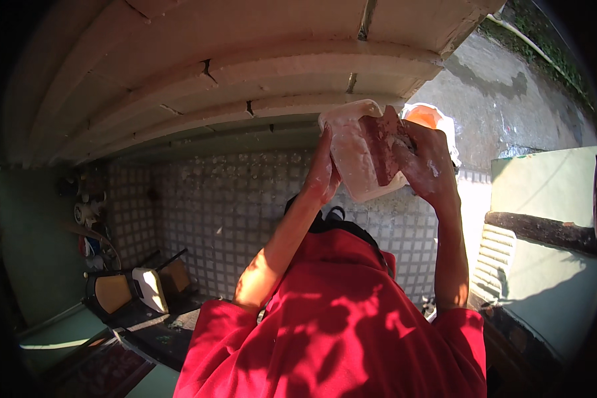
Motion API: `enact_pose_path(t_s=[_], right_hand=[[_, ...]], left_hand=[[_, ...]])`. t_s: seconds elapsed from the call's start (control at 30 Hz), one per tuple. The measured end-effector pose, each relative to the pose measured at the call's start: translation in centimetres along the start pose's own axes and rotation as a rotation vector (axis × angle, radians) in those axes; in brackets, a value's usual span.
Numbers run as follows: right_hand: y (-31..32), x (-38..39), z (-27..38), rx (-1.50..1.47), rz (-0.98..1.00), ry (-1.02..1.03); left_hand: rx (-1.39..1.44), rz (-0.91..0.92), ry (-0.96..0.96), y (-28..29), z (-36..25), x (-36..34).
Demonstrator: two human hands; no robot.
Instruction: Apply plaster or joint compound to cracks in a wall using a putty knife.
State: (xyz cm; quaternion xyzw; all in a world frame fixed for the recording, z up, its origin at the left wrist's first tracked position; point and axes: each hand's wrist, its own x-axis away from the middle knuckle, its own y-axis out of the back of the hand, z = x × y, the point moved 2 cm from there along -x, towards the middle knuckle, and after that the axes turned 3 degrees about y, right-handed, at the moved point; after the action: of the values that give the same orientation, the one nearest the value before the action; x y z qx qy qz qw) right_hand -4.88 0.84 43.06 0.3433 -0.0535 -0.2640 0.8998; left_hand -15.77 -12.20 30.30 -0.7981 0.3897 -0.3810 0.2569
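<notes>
Currently I see L hand [322, 171] gripping smeared, boxy, white plastic tub [351, 159] above grey tiled floor [212, 199], R hand [427, 162] clutching flat, reddish-brown scraper-like piece [379, 147] over it; slick smears might cause a slip.

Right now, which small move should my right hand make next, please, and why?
Perhaps draw the reddish-brown flat piece gently along the whitish container: the right hand holds the piece across it, the left hand supports its side, and pale smears show on the container.
</notes>
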Motion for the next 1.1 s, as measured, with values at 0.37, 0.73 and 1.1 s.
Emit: enact_pose_path(t_s=[0.37, 0.73, 1.1], right_hand=[[-5.1, -1.4, -1.2, -0.224, -0.005, -0.114], [-10.5, -1.2, -0.4, -0.386, -0.140, -0.307], [-8.0, -0.5, 2.5, -0.523, -0.030, -0.461]], left_hand=[[-0.087, 0.028, 0.057, 2.1, -4.0, 0.3], [-0.160, 0.117, 0.196, 5.9, -6.4, -0.6], [-0.144, 0.138, 0.147, 6.0, -6.8, -0.2]])
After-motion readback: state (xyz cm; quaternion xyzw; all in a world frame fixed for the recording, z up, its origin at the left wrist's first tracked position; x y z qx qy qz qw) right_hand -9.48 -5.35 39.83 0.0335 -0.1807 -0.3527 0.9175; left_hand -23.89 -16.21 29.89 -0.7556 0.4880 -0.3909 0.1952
